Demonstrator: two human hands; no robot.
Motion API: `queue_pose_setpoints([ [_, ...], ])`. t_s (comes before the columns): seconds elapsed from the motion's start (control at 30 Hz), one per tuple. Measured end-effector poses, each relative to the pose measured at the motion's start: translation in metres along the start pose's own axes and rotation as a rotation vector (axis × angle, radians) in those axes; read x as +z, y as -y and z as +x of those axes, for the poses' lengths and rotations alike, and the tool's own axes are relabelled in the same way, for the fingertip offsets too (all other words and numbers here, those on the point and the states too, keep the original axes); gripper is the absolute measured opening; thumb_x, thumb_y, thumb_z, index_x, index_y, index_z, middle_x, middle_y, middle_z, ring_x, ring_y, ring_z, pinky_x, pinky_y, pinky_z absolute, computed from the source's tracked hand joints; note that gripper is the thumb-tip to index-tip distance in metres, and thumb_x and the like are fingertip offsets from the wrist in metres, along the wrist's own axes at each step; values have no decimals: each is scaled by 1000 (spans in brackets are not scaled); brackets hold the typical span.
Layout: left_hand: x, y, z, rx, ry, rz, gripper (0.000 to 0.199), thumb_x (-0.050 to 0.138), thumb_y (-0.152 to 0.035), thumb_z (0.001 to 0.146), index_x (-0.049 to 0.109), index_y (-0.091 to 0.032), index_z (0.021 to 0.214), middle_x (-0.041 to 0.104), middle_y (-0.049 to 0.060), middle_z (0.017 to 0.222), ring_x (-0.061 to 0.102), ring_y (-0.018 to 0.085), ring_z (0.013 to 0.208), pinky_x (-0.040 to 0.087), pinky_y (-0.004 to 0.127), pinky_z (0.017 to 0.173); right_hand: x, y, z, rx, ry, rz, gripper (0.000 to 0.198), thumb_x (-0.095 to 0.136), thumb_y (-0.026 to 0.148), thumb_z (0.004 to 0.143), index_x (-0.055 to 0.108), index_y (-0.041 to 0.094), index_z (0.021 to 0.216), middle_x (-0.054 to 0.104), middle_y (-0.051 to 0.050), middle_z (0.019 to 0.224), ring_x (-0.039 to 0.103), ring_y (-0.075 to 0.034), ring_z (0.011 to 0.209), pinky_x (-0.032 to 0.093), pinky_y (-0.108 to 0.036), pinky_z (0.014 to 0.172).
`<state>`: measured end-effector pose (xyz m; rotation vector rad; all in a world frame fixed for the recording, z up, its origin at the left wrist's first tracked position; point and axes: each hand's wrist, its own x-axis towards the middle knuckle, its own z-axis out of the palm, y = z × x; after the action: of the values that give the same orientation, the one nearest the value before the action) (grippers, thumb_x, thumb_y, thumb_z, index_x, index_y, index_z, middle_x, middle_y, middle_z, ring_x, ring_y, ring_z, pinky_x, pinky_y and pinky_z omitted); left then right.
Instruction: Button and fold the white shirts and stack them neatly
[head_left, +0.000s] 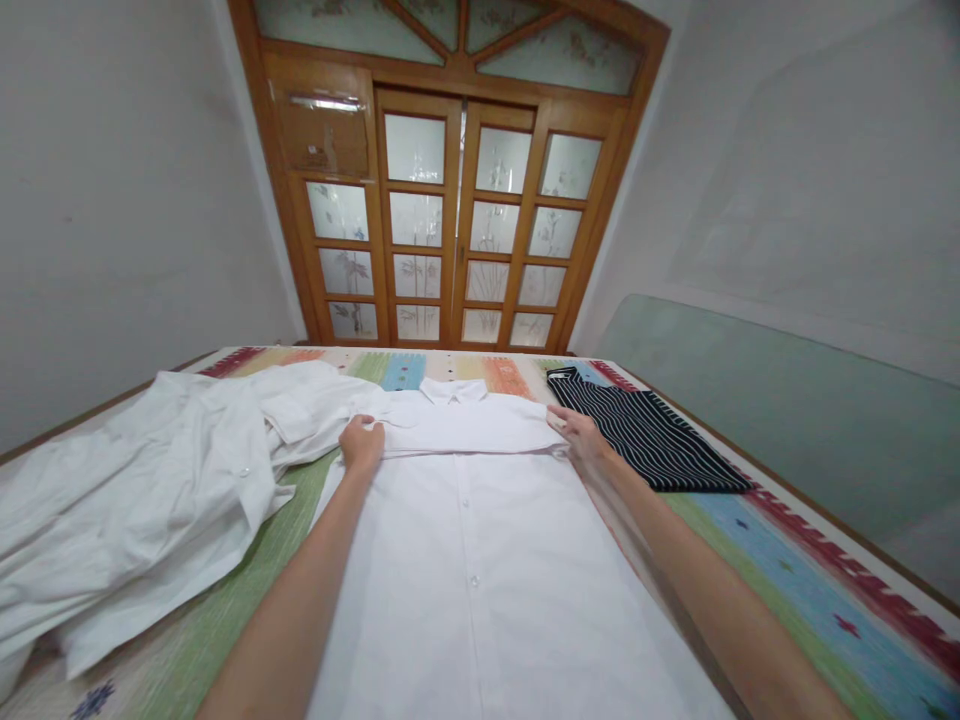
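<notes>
A white button-up shirt (480, 560) lies spread on the patterned bed cover, its front up and its collar (453, 390) toward the far side. Across the chest runs a folded band of white cloth (457, 425). At the band's left end, my left hand (364, 443) is closed, with its fingers curled on the fabric. My right hand (581, 435) pinches the cloth at the opposite end, near the shoulder. The fingertips of both hands are partly hidden in the folds.
A crumpled white garment (150, 500) is heaped on the left, touching the shirt's side. On the right lies a folded black-and-white striped garment (645, 430). The colourful cover (780, 560) spans the bed. A pale green headboard-like panel (750, 380) and wooden glazed doors (457, 220) stand beyond.
</notes>
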<state>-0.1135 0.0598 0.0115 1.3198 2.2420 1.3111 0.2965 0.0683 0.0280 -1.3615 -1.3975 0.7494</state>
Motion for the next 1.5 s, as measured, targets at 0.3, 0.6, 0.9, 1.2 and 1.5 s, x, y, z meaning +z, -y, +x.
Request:
queue_pose_setpoints([
  [0.3, -6, 8, -6, 68, -100, -100, 20, 53, -19, 76, 69, -20, 87, 73, 5, 90, 66, 23, 87, 47, 35, 90, 9, 10, 53, 252, 81, -309, 44, 49, 9, 80, 62, 9, 122, 66, -1, 59, 55, -10, 42, 42, -18, 42],
  [0.6, -2, 13, -2, 102, -132, -33, 19, 53, -19, 74, 68, -18, 85, 71, 8, 94, 65, 25, 92, 47, 38, 92, 24, -2, 86, 154, 234, -613, 34, 52, 13, 81, 72, 10, 109, 58, 2, 44, 53, -13, 41, 44, -21, 48],
  [0.9, 2, 12, -1, 106, -168, 94, 14, 55, -19, 75, 68, -17, 80, 64, 10, 87, 61, 27, 92, 46, 42, 94, 15, -15, 101, -70, 133, -731, 26, 59, 13, 72, 78, 18, 89, 76, -4, 88, 67, -18, 87, 48, -23, 82],
  [1.2, -1, 3, -22, 414, -333, 244, 32, 50, -5, 73, 70, -17, 94, 55, 15, 126, 51, 31, 116, 43, 48, 99, 22, 2, 102, -51, 392, -770, 28, 57, 15, 77, 78, 15, 97, 76, -5, 83, 67, -16, 70, 50, -21, 65],
  [1.5, 19, 5, -21, 617, 64, 420, 35, 46, -18, 86, 64, -11, 115, 63, 16, 128, 55, 25, 123, 41, 37, 107, 24, -3, 105, 116, 415, -747, 16, 58, 19, 80, 72, 13, 85, 65, -1, 62, 50, -9, 47, 36, -17, 41],
])
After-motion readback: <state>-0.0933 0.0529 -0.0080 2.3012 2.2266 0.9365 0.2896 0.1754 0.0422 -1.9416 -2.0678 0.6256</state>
